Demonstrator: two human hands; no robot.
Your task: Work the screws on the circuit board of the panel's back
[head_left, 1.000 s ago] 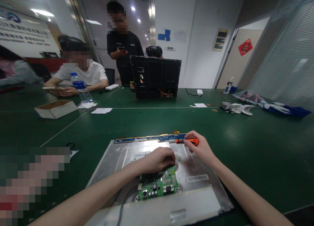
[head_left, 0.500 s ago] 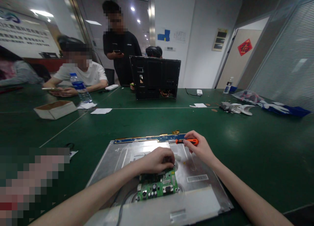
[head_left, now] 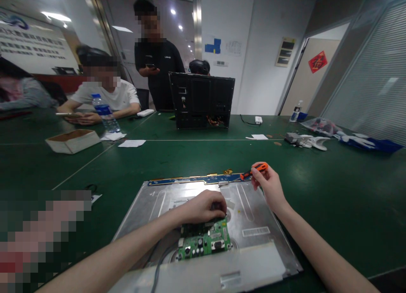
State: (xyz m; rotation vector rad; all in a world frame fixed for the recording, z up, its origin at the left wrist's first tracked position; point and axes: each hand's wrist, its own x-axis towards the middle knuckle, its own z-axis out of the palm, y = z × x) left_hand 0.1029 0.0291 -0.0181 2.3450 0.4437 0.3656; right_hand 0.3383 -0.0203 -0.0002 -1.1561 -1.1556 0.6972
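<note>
A metal panel (head_left: 253, 212) lies flat in front of me, with a long blue circuit strip (head_left: 190, 181) along its far edge. My right hand (head_left: 268, 185) grips an orange and black screwdriver (head_left: 260, 167), tilted, its shaft pointing left over the right part of the strip. My left hand (head_left: 206, 206) rests with curled fingers at the far edge of a green circuit board (head_left: 206, 240) on the panel; what its fingertips pinch, if anything, is hidden. A grey cable (head_left: 158, 267) runs at the board's left.
Across the green table (head_left: 177, 157) stands a black monitor frame (head_left: 201, 100). A carton tray (head_left: 74, 142) and a water bottle (head_left: 106, 113) are at the left. White and blue items (head_left: 364, 140) lie far right. Several people are beyond the table.
My right hand has moved right and slightly up with the screwdriver, whose handle now tilts up and whose tip has shifted. My left hand has stayed at the green board.
</note>
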